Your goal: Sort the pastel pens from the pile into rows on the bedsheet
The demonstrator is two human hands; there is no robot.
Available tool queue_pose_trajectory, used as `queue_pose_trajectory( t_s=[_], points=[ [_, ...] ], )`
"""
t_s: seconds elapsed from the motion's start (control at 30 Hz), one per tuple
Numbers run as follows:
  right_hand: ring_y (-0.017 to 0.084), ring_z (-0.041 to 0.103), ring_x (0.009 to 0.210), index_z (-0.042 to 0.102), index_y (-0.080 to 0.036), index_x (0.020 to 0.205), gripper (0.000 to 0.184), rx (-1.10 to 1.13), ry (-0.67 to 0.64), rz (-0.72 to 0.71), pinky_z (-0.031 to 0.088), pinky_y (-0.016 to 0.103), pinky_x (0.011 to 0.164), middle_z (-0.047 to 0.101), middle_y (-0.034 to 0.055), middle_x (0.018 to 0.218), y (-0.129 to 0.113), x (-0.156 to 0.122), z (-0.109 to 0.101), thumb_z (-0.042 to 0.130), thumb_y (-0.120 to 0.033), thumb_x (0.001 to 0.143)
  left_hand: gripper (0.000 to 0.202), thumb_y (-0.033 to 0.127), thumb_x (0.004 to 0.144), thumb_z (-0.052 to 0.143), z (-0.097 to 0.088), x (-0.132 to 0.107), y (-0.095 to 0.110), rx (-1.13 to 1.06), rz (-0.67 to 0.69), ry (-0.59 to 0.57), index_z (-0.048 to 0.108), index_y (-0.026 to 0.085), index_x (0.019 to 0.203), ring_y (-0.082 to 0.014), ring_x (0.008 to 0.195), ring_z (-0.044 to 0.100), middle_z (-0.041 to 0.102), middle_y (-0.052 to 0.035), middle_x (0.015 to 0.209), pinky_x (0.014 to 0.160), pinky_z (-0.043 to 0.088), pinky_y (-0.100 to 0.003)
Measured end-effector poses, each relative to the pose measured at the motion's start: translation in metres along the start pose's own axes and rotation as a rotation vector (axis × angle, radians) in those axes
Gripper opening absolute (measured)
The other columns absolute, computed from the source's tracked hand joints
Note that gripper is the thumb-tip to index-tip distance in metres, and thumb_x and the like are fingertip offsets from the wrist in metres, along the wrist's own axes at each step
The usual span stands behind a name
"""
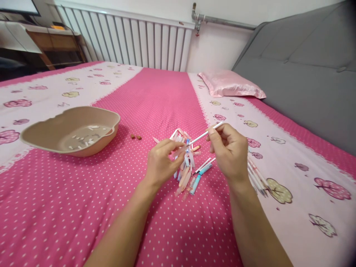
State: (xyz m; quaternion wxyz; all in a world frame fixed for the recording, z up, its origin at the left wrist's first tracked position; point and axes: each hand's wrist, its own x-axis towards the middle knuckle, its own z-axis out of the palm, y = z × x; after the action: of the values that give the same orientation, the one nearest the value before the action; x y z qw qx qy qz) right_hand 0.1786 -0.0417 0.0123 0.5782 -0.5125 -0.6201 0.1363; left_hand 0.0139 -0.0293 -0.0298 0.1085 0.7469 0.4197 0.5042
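Above the bedspread, my right hand is closed in a pinch on a slim white stick that looks like a pen refill. Its lower left end reaches a translucent pinkish pen barrel, which my left hand pinches between thumb and fingers. Whether the stick sits inside the barrel or only touches it, I cannot tell. Under both hands lies a loose pile of pen parts, with clear, pink and white pieces. Blue caps rest at its near right side. My left hand partly hides the pile.
A tan basin with small white pieces inside stands at left. Two small brown blocks lie between it and the pile. Beyond my right wrist is a bundle of thin white sticks. A pink pillow lies by the grey headboard.
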Motion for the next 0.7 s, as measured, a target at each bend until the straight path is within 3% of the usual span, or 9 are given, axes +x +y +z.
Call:
queue_pose_trajectory(
  t_s=[0.1, 0.3, 0.4, 0.5, 0.7],
  points=[
    [0.009, 0.045, 0.044, 0.055, -0.019, 0.069, 0.024, -0.011, -0.043, 0.016, 0.034, 0.023, 0.046, 0.048, -0.0048, 0.051, -0.0010, -0.0012, 0.0021, 0.055, -0.035, 0.087, 0.012, 0.024, 0.081, 0.063, 0.0013, 0.0001, 0.0004, -0.043, 0.016, 0.017, 0.070, 0.017, 0.087, -0.0124, 0.067, 0.060, 0.069, -0.0036, 0.075, 0.063, 0.048, -0.026],
    [0.009, 0.047, 0.047, 0.059, -0.018, 0.070, 0.023, -0.105, -0.294, -0.009, 0.035, 0.023, 0.050, 0.055, -0.0034, 0.058, -0.0002, -0.0041, 0.0086, 0.055, -0.033, 0.087, 0.011, 0.024, 0.078, 0.064, 0.0028, -0.0003, 0.0026, -0.100, -0.016, -0.004, 0.069, 0.017, 0.085, -0.0116, 0.062, 0.058, 0.066, -0.0017, 0.068, 0.058, 0.048, -0.024],
    [0.010, 0.054, 0.054, 0.065, -0.018, 0.089, 0.018, -0.088, -0.299, 0.000, 0.042, 0.024, 0.054, 0.063, -0.0003, 0.074, 0.0005, -0.0038, 0.0076, 0.056, -0.033, 0.086, 0.011, 0.024, 0.078, 0.064, 0.0026, -0.0005, 0.0025, -0.141, -0.071, 0.005, 0.069, 0.017, 0.085, -0.0119, 0.061, 0.058, 0.066, -0.0025, 0.068, 0.058, 0.049, -0.025],
    [0.011, 0.059, 0.061, 0.060, -0.020, 0.116, 0.030, -0.018, -0.271, 0.009, 0.049, 0.027, 0.059, 0.066, 0.0029, 0.092, -0.0009, -0.0041, 0.0042, 0.054, -0.029, 0.088, 0.011, 0.023, 0.077, 0.064, 0.0017, -0.0001, 0.0024, -0.181, -0.119, 0.014, 0.069, 0.016, 0.084, -0.0116, 0.060, 0.059, 0.067, -0.0030, 0.069, 0.057, 0.049, -0.024],
    [0.012, 0.064, 0.070, 0.055, -0.026, 0.127, 0.038, -0.065, -0.349, -0.059, 0.053, 0.029, 0.069, 0.067, 0.0027, 0.102, -0.0044, -0.0076, 0.0039, 0.045, -0.019, 0.091, 0.010, 0.021, 0.076, 0.064, -0.0005, 0.0004, 0.0014, -0.203, -0.144, 0.007, 0.069, 0.015, 0.082, -0.0116, 0.059, 0.059, 0.067, -0.0026, 0.068, 0.057, 0.049, -0.024]
  ],
)
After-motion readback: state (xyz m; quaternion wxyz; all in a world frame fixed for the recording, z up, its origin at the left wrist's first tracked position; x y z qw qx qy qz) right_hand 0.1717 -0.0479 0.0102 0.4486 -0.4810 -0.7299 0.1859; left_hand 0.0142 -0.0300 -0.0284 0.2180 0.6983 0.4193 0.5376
